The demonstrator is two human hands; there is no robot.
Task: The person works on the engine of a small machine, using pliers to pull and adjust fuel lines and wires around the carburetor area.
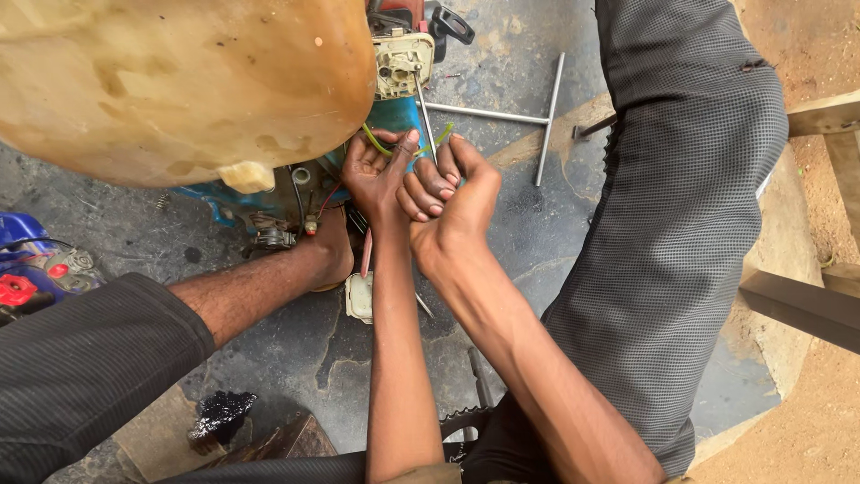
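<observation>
Hands [381, 175] [452, 193] both pinch yellow-green wire [372, 141], seemingly arcing sideways, ends up.

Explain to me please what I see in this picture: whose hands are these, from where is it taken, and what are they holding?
The picture comes from a camera worn on a person's head, looking down at the work. The two bare arms rising from the bottom edge are that person's own. The left hand and the right hand are pressed together and pinch a thin yellow-green tube next to a metal rod. They work at a small engine with a blue body. A large tan tank fills the upper left.

The arm in a dark sleeve, coming from the left, belongs to another person; that hand reaches under the engine and is mostly hidden.

On the concrete floor lies a T-shaped metal wrench. On the right is someone's leg in grey trousers.
</observation>
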